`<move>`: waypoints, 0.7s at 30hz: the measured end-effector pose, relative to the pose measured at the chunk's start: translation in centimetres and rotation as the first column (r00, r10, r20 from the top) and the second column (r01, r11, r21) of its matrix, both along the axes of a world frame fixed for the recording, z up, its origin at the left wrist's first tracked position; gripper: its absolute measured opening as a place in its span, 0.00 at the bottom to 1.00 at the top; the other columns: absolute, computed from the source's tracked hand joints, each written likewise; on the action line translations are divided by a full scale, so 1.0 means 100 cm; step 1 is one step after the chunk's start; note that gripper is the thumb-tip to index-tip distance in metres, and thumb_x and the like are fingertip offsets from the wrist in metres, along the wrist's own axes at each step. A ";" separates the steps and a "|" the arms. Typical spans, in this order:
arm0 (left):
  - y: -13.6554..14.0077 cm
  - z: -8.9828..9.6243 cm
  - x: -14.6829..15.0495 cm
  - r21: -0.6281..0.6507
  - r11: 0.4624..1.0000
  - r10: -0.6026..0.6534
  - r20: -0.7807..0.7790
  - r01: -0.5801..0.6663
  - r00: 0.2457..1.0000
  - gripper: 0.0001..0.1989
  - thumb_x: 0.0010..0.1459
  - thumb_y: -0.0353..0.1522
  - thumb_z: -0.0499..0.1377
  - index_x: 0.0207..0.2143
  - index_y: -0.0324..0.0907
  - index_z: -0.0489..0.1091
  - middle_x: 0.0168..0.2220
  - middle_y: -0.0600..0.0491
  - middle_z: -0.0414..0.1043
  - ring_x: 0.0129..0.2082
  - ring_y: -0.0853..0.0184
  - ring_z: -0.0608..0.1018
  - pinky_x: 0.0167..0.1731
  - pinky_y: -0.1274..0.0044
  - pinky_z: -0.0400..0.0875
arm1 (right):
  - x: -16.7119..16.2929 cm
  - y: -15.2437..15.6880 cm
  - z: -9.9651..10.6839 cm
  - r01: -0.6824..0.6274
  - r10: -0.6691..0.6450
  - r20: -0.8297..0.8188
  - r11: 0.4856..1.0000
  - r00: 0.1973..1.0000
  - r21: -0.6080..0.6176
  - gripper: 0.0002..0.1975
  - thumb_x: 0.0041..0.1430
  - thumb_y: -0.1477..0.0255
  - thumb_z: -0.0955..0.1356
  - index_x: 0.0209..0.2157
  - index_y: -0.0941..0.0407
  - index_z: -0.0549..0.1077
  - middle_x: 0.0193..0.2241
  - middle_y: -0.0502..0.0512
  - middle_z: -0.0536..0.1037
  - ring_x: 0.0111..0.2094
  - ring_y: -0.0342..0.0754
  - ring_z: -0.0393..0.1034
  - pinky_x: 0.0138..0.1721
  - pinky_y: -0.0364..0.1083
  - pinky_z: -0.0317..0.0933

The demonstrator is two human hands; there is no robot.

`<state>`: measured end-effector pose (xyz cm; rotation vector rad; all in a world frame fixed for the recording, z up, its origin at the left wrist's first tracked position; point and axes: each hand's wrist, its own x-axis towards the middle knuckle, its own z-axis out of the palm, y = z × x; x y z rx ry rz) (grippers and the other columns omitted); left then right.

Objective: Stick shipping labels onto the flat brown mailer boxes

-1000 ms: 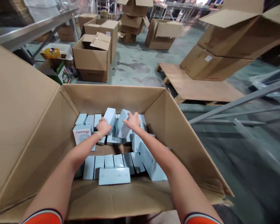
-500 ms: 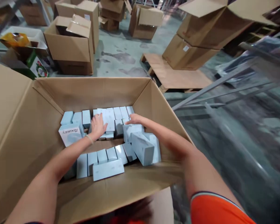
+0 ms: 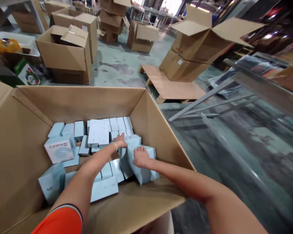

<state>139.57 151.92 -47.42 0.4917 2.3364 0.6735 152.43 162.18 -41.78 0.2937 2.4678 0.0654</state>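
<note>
A large open cardboard carton (image 3: 83, 104) holds many small light-blue boxes, some in rows and some loose. My right hand (image 3: 141, 157) has its fingers curled over a tilted light-blue box (image 3: 140, 175) at the carton's right side. My left hand (image 3: 120, 141) reaches across the middle with fingers stretched out, close to another light-blue box (image 3: 134, 139) behind the tilted one. White-topped boxes (image 3: 98, 131) lie left of that hand. A box lettered "beauty" (image 3: 60, 150) leans at the left, above a box standing (image 3: 52, 183) near the carton's left wall.
Beyond the carton, open cardboard boxes (image 3: 63, 55) stand on the floor at the left. Two stacked cartons (image 3: 185, 61) rest on a wooden pallet (image 3: 175, 89) at the back right. A metal-framed table (image 3: 263, 81) stands along the right.
My left hand has moved right, from the white-topped boxes toward the right-hand boxes. My right hand has come nearer, onto the tilted box. The view has shifted, showing more of the background.
</note>
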 end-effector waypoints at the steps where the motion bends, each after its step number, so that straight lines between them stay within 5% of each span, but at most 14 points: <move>1: -0.003 0.004 0.004 -0.018 1.000 -0.001 -0.030 0.000 1.000 0.40 0.59 0.32 0.70 0.72 0.39 0.66 0.66 0.32 0.73 0.61 0.45 0.82 0.56 0.64 0.79 | 0.003 -0.002 0.000 -0.010 0.010 -0.026 1.000 1.000 -0.008 0.32 0.56 0.77 0.74 0.63 0.62 0.76 0.67 0.78 0.75 0.73 0.70 0.65 0.73 0.62 0.58; 7: -0.024 0.029 0.022 -0.121 0.993 -0.035 -0.194 0.012 0.980 0.42 0.66 0.36 0.62 0.80 0.56 0.57 0.66 0.36 0.69 0.60 0.42 0.79 0.60 0.58 0.75 | 0.004 -0.007 0.009 -0.062 0.061 -0.016 0.995 0.998 -0.074 0.37 0.47 0.81 0.75 0.62 0.60 0.72 0.67 0.75 0.73 0.65 0.67 0.72 0.62 0.58 0.68; 12: -0.039 0.035 0.017 -0.101 0.992 -0.083 -0.151 0.068 0.985 0.34 0.67 0.38 0.62 0.75 0.56 0.69 0.69 0.36 0.67 0.59 0.40 0.81 0.61 0.57 0.75 | -0.010 0.011 0.018 -0.073 0.071 -0.014 0.981 0.997 -0.178 0.30 0.47 0.76 0.78 0.53 0.56 0.73 0.58 0.70 0.79 0.60 0.65 0.74 0.56 0.55 0.69; 15: -0.047 0.049 -0.007 -0.059 0.995 -0.088 -0.111 0.082 0.990 0.32 0.66 0.40 0.65 0.72 0.56 0.73 0.67 0.39 0.70 0.58 0.43 0.82 0.62 0.60 0.75 | -0.022 0.041 0.031 0.088 -0.099 -0.015 0.938 0.995 -0.336 0.28 0.43 0.74 0.79 0.47 0.54 0.71 0.46 0.57 0.81 0.48 0.57 0.76 0.44 0.48 0.69; 17: -0.055 0.062 -0.028 -0.044 0.999 -0.031 -0.099 0.027 0.995 0.31 0.67 0.42 0.65 0.71 0.56 0.74 0.65 0.43 0.73 0.61 0.47 0.81 0.64 0.64 0.73 | -0.027 0.067 0.044 0.243 -0.265 0.014 0.862 0.964 -0.444 0.27 0.41 0.74 0.79 0.44 0.53 0.70 0.39 0.50 0.78 0.41 0.51 0.74 0.36 0.44 0.65; 21: -0.063 0.082 -0.050 0.073 0.981 0.190 -0.199 -0.179 0.961 0.32 0.71 0.44 0.61 0.75 0.51 0.70 0.61 0.44 0.76 0.59 0.50 0.80 0.63 0.67 0.74 | -0.040 0.108 0.071 0.406 -0.502 -0.052 0.753 0.864 -0.518 0.27 0.45 0.70 0.77 0.49 0.55 0.72 0.42 0.53 0.80 0.40 0.50 0.75 0.30 0.42 0.63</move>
